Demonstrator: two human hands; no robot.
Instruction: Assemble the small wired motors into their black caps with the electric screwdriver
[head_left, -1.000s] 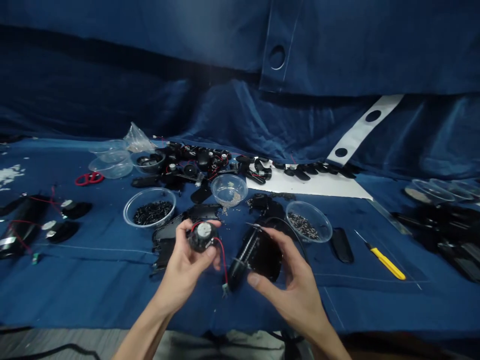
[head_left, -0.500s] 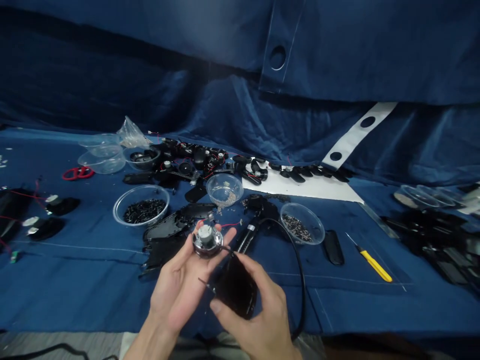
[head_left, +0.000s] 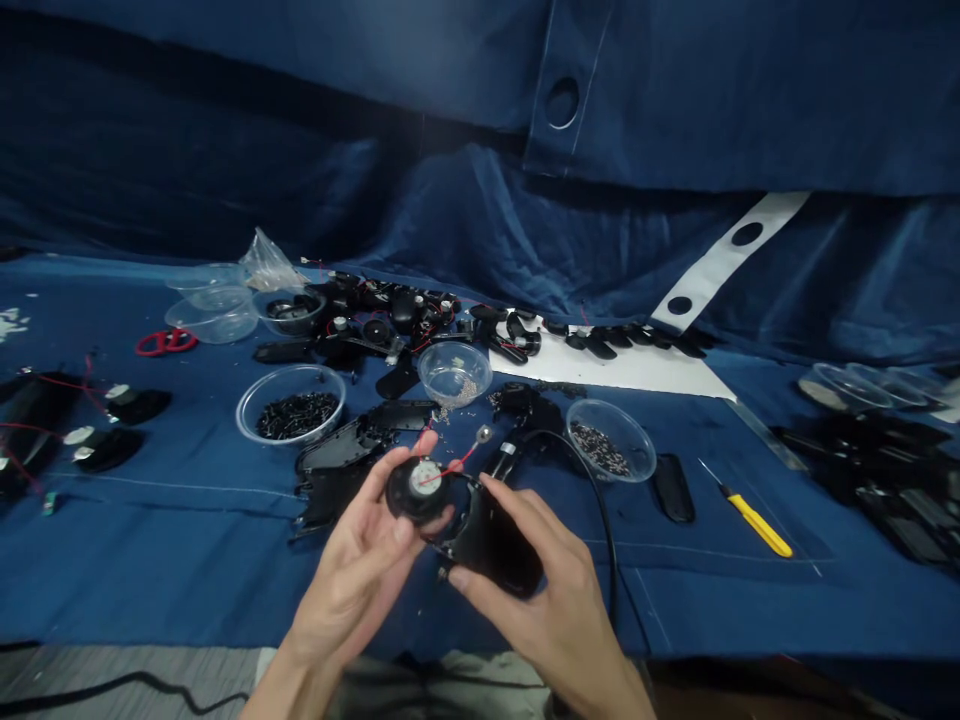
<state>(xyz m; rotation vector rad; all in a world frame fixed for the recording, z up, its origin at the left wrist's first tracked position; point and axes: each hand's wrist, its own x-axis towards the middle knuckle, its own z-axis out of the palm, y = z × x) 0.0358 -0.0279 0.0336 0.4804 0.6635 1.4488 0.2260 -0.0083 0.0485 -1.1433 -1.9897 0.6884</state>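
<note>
My left hand [head_left: 367, 545] is closed around the rim of a round black motor part [head_left: 417, 492], which has a pale disc in its middle and a red wire ending in a small light tip. My right hand [head_left: 551, 575] grips a glossy black plastic housing [head_left: 495, 540], thumb below and fingers above. The housing's ringed end is right beside the motor part; whether they touch I cannot tell. Just beyond the hands lie black plastic shells [head_left: 334, 480] and a dark tool with a black cable [head_left: 604, 510].
Tubs of dark screws [head_left: 291, 402], small metal bits [head_left: 454, 374] and more screws [head_left: 611, 440] stand on the blue cloth. A yellow-handled screwdriver [head_left: 757, 522] lies to the right, red-handled scissors [head_left: 166, 343] to the left. Black parts [head_left: 390, 310] crowd the back.
My left hand has turned the motor part and brought its thumb over onto the rim. My right hand has shifted slightly right and tilted the housing. The view has swung a little.
</note>
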